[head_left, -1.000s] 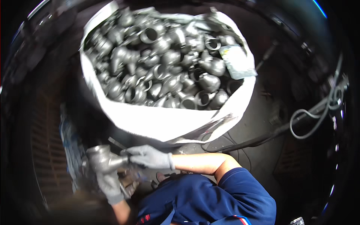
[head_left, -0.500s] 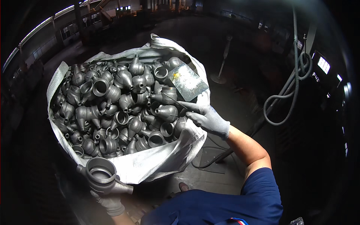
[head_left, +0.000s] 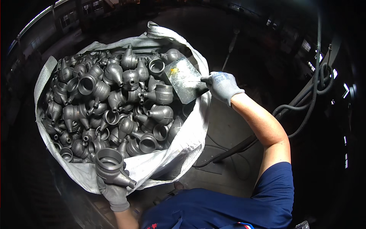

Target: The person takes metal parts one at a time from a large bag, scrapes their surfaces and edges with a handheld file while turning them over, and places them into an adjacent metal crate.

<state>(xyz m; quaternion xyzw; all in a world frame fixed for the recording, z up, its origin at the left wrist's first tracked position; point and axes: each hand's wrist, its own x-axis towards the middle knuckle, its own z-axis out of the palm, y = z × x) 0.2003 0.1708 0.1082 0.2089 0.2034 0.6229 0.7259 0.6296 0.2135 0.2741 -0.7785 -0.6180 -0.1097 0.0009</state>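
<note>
Metal fitting (head_left: 109,166) sits in the left hand (head_left: 115,195).

Print (head_left: 221,77) on glove (head_left: 226,87), lettering on casting (head_left: 164,94)

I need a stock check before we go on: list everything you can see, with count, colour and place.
bag: one, white, open, centre left
castings: dozens, too overlapped to count, dark grey, in the bag
held casting: one, dark grey, in the left hand, at the bag's near edge
sheet: one, silvery with a yellow patch, at the bag's right side
pole: one, grey, beyond the bag
hose: looped, count unclear, grey, far right
windows: several, pale, background
shirt: one, navy, bottom
left hand: one, grey glove, under the held casting
right hand: one, grey glove, at the sheet's right edge; grip unclear
</note>
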